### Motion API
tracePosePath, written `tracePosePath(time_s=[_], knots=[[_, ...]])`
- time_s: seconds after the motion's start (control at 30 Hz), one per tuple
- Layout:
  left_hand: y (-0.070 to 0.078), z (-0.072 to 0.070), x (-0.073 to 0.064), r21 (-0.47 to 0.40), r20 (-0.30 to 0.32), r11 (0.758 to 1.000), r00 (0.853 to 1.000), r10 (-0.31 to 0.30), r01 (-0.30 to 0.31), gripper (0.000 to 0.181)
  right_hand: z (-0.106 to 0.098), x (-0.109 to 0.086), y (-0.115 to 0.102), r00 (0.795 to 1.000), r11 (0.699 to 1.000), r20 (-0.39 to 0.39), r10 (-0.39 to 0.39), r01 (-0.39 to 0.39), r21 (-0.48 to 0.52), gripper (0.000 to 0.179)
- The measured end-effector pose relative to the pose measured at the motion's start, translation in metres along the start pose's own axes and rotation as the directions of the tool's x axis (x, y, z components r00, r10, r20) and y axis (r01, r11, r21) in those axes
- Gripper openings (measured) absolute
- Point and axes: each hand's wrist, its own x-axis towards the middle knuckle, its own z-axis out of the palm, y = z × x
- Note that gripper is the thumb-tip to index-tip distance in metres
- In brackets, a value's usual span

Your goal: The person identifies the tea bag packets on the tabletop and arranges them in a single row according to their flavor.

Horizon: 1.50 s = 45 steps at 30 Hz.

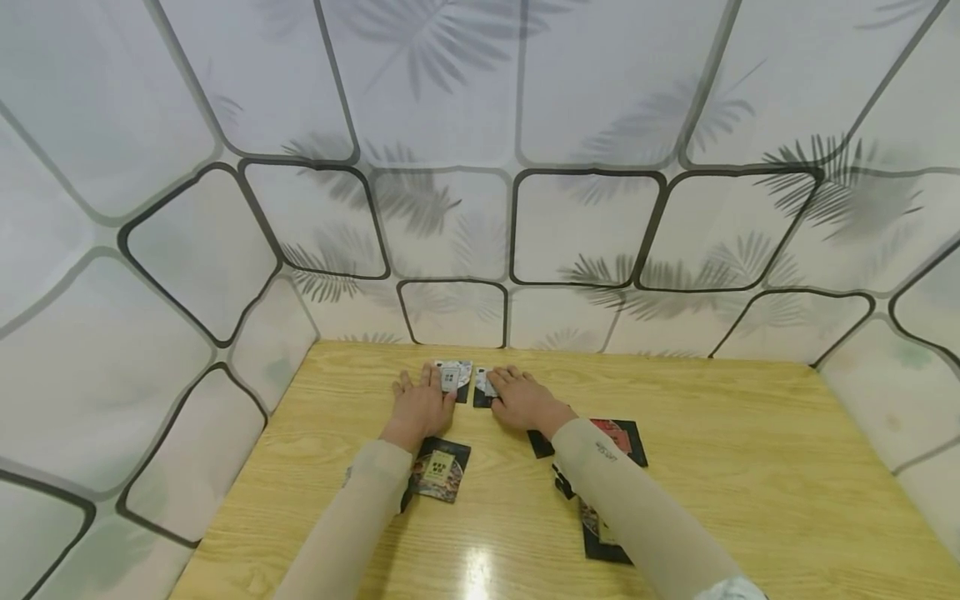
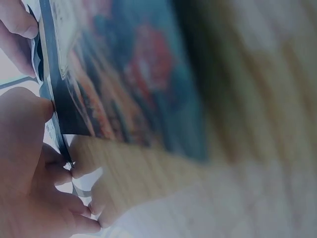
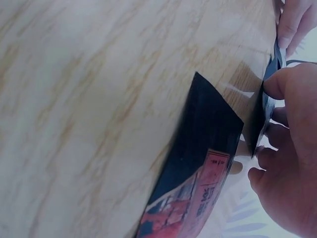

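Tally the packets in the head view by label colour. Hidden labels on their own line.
Grey-label packets: 2
Yellow-label packets: 2
Red-label packet: 1
Dark packet, label hidden in this view: 1
Total: 6 visible, some partly covered

Pale, dark-outlined leaf-print walls (image 1: 450, 225); yellowish wood-grain table (image 1: 750, 467), bright glare (image 1: 477, 573).

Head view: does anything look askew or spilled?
Slightly askew: the yellow-labelled packet beside the left sleeve lies rotated, unlike the straighter grey-labelled packet at the left hand. No spill shows.
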Motion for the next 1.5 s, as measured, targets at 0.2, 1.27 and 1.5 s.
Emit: tracePosePath(time_s=[0.2, 1.27, 1.5], knots=[[0.001, 0.002, 0.001, -0.018, -0.01, 1.0, 1.0, 0.005, -0.005, 0.073, -0.001, -0.005, 0.003, 0.998, 1.0, -0.055, -0.01, 0.009, -0.021, 0.058], [-0.004, 0.003, -0.001, -0.054, -0.004, 0.998, 1.0, 0.015, -0.015, 0.072, 0.003, -0.128, 0.043, 0.958, 0.995, -0.268, 0.102, -0.094, 0.042, 0.057], [-0.002, 0.001, -0.003, -0.063, -0.004, 0.998, 1.0, 0.025, -0.025, 0.073, 0.011, -0.146, 0.046, 0.952, 0.995, -0.293, 0.093, -0.079, 0.061, 0.056]])
